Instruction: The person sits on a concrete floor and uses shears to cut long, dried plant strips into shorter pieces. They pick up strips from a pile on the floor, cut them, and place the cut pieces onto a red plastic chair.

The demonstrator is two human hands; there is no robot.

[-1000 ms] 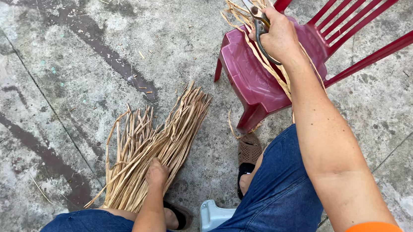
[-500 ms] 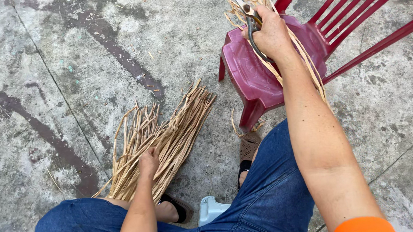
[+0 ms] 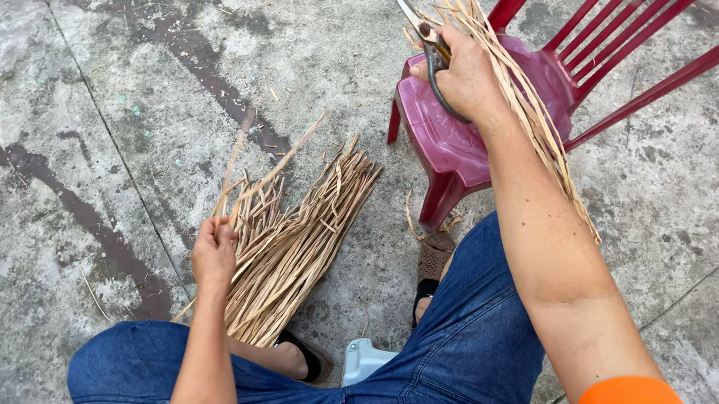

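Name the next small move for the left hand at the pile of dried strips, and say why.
Probably lift the left hand clear of the pile of dried strips and carry its few strips across to the right hand. The left grip is closed on a couple of strips raised above the pile, while the right hand already holds a bundle of strips together with scissors over the red plastic chair.

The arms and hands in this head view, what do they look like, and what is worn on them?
Both forearms are bare. An orange sleeve edge shows on the right arm. The left hand and right hand wear no gloves; no rings or watch are visible.
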